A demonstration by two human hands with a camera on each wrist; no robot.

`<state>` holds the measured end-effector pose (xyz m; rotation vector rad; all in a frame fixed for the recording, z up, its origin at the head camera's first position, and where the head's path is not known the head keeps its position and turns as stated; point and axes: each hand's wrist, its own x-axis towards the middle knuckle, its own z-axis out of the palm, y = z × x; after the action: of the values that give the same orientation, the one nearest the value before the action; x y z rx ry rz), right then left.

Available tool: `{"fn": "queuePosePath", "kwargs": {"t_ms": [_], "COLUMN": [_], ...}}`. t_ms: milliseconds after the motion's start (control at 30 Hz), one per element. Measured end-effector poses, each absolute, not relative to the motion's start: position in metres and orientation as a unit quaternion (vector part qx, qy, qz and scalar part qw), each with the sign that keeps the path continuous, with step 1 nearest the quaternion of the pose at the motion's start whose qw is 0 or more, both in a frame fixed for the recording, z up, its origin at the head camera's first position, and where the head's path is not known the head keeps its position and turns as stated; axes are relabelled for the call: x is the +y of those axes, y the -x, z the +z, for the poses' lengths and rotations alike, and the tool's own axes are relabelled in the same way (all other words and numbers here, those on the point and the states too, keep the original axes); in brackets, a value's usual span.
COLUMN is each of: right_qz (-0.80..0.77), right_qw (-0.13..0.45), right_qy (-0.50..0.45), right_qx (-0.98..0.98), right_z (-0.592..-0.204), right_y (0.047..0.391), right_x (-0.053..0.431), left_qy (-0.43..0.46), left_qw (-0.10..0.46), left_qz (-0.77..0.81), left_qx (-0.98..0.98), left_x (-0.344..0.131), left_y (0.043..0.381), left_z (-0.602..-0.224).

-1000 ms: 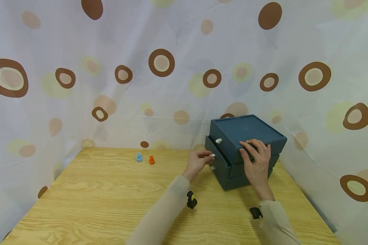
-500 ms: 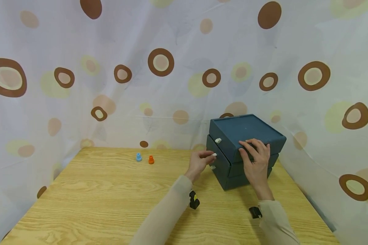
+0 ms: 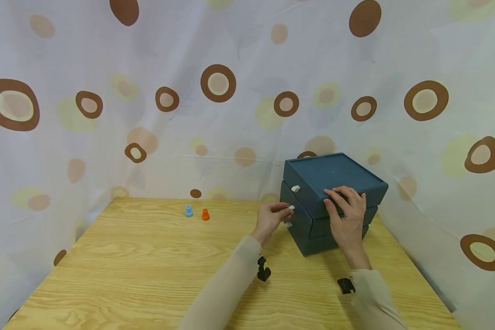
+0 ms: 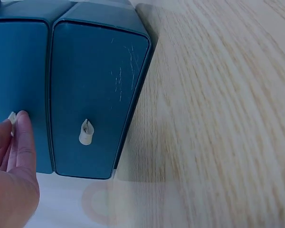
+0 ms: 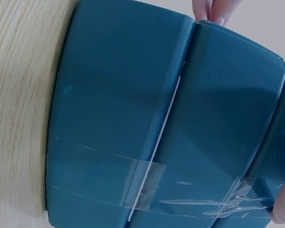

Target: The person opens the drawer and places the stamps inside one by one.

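Observation:
A dark blue drawer unit (image 3: 334, 174), three drawers high, stands on the wooden table at the right. White knobs stick out of its drawer fronts. My left hand (image 3: 270, 220) pinches the knob (image 4: 12, 118) of the middle drawer between thumb and fingers; that drawer front lies nearly flush with the others. The bottom drawer's knob (image 4: 86, 132) shows beside it in the left wrist view. With fingers over the top edge and thumb near the front corner, my right hand (image 3: 348, 220) rests on the unit. Clear tape (image 5: 190, 190) runs across the unit's side.
A light blue cone-shaped piece (image 3: 189, 211) and an orange one (image 3: 205, 214) stand near the back of the wooden table (image 3: 148, 266). A curtain (image 3: 239, 114) with brown ring patterns hangs behind the table and along its sides.
The middle drawer, open by a gap one second ago, has slid in until nearly flush. My left hand moved right with its knob; my right hand stayed on the unit.

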<state>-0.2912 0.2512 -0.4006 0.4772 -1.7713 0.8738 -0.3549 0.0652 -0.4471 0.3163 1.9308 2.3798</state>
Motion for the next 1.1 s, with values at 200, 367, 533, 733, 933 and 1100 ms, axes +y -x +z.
{"fn": "queuePosePath", "kwargs": {"t_ms": [200,367,533,733,933,1100], "right_qz": [0.363,0.363,0.362,0.363,0.363,0.363], "right_qw": [0.528,0.527,0.527,0.526,0.524,0.522], "right_qy": [-0.199,-0.197,-0.195,-0.196,-0.194,-0.192], "right_qx": [-0.741,-0.742,-0.744,-0.743,-0.746,-0.748], "right_z": [-0.4,-0.399,-0.4,-0.402,-0.402,-0.402], "right_y": [0.291,0.292,0.291,0.291,0.291,0.291], "right_x": [0.251,0.251,0.251,0.251,0.251,0.251], "left_qy": [-0.107,-0.106,-0.114,-0.112,-0.094,-0.093], "left_qw": [0.027,0.036,0.041,0.029,0.028,0.049], "left_qz": [0.775,0.777,0.778,0.759,0.728,0.703], "left_qx": [0.622,0.62,0.617,0.64,0.678,0.703], "left_x": [0.068,0.068,0.068,0.066,0.066,0.065], "left_y": [0.355,0.356,0.357,0.356,0.356,0.356], "left_z": [-0.447,-0.447,-0.449,-0.451,-0.455,-0.458]}}
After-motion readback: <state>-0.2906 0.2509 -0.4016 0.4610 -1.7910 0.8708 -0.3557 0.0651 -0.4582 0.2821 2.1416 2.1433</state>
